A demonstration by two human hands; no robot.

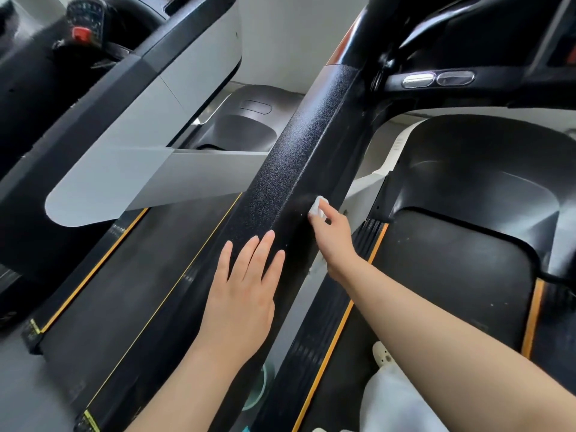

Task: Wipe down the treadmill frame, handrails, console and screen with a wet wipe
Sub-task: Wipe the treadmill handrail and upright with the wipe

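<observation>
A black textured treadmill frame post [299,151] slopes from the lower middle up to the console [467,35] at the upper right. My right hand [335,235] grips a crumpled white wet wipe [318,207] and holds it against the post's right side. My left hand [246,285] rests flat on the post's lower face, fingers straight and slightly spread. Below the console, a black handrail bar with two silver sensor pads [436,79] crosses to the right.
The black running belt [452,275] with orange side stripes lies to the right. A second treadmill with a grey-white upright [131,157] and a console with a red button [81,32] stands at the left. My white-clad leg and shoe [389,385] are at the bottom.
</observation>
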